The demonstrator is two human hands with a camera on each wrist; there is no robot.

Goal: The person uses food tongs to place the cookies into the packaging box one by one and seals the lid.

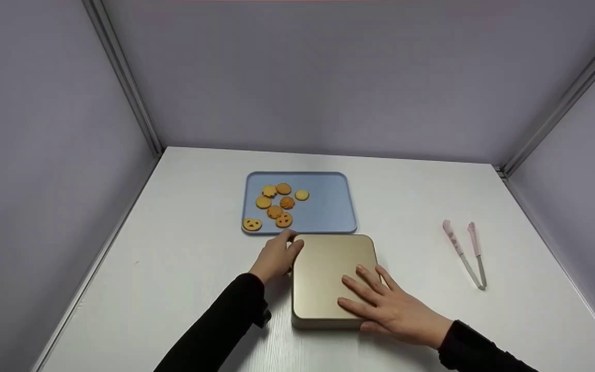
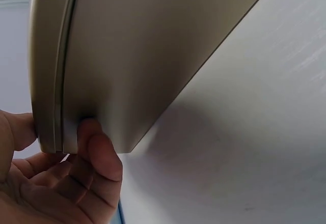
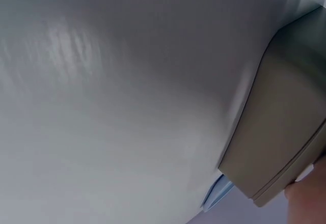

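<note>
A gold rectangular tin box (image 1: 321,276) with its lid on stands at the near middle of the table. My left hand (image 1: 276,258) grips its far left corner. In the left wrist view, the thumb of this hand (image 2: 86,178) is at the lid's edge and bent fingers press the side wall, below the lid seam. My right hand (image 1: 398,309) rests on the right part of the lid, fingers spread and fairly straight. In the right wrist view, only a small part of a hand (image 3: 308,196) shows, beside the tin box (image 3: 282,127). The tin's contents are hidden.
Just behind the tin lies a blue tray (image 1: 328,206) with several cookies (image 1: 287,203), mostly on its left half. Tongs with pink handles (image 1: 475,242) lie spread on the right of the white table (image 1: 173,248). Grey panels (image 1: 318,77) enclose the back and sides.
</note>
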